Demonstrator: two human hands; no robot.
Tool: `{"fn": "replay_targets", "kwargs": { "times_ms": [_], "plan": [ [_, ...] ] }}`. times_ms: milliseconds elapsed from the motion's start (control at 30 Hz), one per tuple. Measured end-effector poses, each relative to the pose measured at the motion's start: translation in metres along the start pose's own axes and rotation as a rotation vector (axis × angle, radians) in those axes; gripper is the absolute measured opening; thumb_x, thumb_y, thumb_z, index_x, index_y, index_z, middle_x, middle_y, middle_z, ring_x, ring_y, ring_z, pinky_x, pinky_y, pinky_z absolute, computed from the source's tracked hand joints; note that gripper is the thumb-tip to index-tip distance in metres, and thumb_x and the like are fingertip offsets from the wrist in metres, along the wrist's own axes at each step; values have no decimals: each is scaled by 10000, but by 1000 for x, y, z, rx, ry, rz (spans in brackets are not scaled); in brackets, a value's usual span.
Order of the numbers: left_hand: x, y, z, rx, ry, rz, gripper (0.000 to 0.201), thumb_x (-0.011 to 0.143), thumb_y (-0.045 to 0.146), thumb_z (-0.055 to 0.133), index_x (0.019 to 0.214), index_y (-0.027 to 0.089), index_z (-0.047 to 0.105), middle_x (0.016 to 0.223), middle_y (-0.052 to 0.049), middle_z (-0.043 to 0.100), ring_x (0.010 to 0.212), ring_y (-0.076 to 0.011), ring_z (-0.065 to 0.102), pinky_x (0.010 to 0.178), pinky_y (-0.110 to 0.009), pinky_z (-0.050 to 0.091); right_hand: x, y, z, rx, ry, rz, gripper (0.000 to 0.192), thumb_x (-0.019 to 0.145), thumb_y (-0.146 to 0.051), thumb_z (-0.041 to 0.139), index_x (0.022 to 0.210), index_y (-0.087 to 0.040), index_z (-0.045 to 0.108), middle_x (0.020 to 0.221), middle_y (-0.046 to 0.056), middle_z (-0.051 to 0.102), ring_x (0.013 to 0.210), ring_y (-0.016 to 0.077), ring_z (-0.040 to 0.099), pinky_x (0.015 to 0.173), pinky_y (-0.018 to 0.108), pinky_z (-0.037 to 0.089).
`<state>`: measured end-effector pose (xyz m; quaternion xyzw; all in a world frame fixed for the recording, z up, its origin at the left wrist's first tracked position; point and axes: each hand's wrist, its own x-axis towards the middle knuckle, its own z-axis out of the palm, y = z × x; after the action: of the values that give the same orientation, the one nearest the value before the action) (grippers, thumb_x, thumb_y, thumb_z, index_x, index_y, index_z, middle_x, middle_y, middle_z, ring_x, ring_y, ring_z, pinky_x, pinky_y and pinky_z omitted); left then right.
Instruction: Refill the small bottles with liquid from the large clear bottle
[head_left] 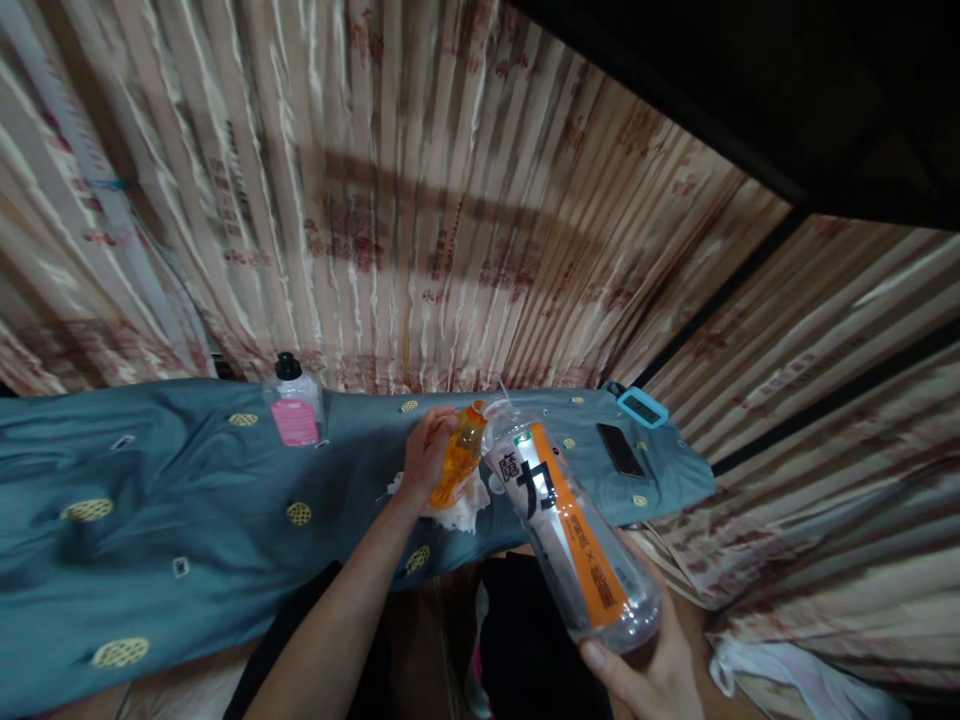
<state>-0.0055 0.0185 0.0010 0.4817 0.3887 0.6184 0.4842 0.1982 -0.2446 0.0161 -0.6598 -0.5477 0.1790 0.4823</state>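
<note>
My left hand (pixel 429 455) is wrapped round a small orange bottle (pixel 459 462), which stands on or just above a crumpled white tissue (pixel 466 508). In my right hand (pixel 646 668) lies the base of a large clear bottle (pixel 577 540) with an orange and silver label. It is tilted, its neck down and to the left, meeting the mouth of the orange bottle. Whether the two mouths touch or are slightly apart, I cannot tell. A small round clear piece, perhaps a cap (pixel 496 485), shows beside the tissue.
A blue-green cloth with yellow patterns (pixel 225 500) covers the long surface. On it are a pink-labelled bottle with a black cap (pixel 296 415), a black phone (pixel 620 450) and a light-blue framed digital clock (pixel 643 408). Pleated curtains (pixel 420 200) hang behind; a white bag (pixel 802 675) lies lower right.
</note>
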Motion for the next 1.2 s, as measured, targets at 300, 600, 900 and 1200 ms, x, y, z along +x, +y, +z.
{"fn": "replay_targets", "kwargs": {
  "times_ms": [300, 600, 900, 1200],
  "plan": [
    [0, 3, 0, 48, -60, 36, 329, 799, 530, 591, 831, 230, 721, 864, -48, 759, 872, -243, 668, 884, -357, 497, 1, 4, -1, -10, -25, -13, 903, 802, -450, 777, 1527, -188, 307, 1536, 176, 502, 1327, 293, 592, 1059, 364, 483],
    [0, 4, 0, 63, -77, 64, 317, 830, 514, 580, 836, 228, 719, 850, -43, 747, 851, -228, 660, 872, -343, 504, 1, -5, 2, 22, 23, 14, 911, 770, -468, 799, 1512, -194, 347, 1510, 151, 539, 1298, 286, 616, 1035, 336, 500],
    [-1, 3, -2, 28, -83, 37, 312, 780, 503, 649, 852, 208, 718, 798, -29, 752, 781, -208, 688, 768, -310, 524, 4, -1, 1, 9, -20, -19, 904, 797, -420, 791, 1525, -186, 311, 1519, 166, 526, 1325, 286, 597, 1057, 347, 490],
    [0, 0, -3, 17, -85, 22, 311, 766, 502, 677, 865, 212, 727, 787, -22, 752, 798, -207, 695, 745, -293, 526, 4, -6, 1, -35, -21, -60, 877, 815, -424, 778, 1523, -188, 316, 1495, 159, 552, 1293, 257, 625, 1026, 306, 515]
  ]
}}
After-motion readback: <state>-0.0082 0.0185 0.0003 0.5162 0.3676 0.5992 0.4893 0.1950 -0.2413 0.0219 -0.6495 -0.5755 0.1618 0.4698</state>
